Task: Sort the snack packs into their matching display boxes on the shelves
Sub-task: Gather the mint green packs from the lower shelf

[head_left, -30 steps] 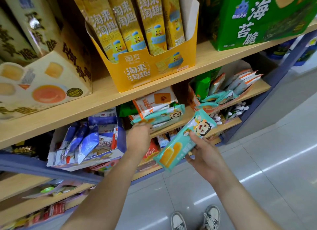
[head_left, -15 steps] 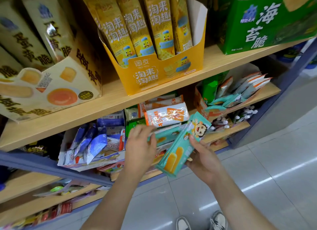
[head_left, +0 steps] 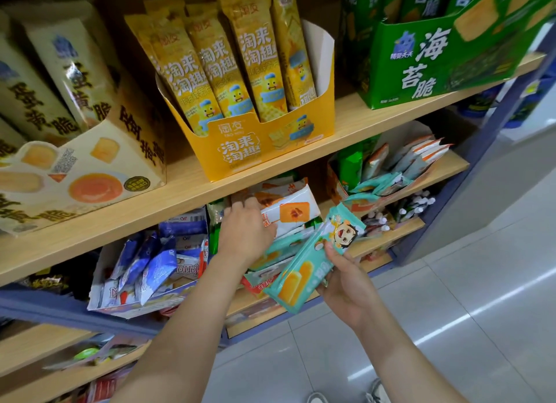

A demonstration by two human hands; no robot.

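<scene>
My right hand (head_left: 346, 285) clamped round a teal snack pack (head_left: 307, 267), my left hand (head_left: 245, 232) on a white-and-orange pack (head_left: 293, 214) under the wooden shelf (head_left: 192, 198), its grip I cannot tell.

shelf board (head_left: 376, 122): matt wood grain | yellow display box (head_left: 258, 149): smooth cardboard | teal snack pack (head_left: 304, 270): glossy plastic film

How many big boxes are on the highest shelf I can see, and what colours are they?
Cream box: 1
Yellow box: 1
Green box: 1
Total: 3
</scene>
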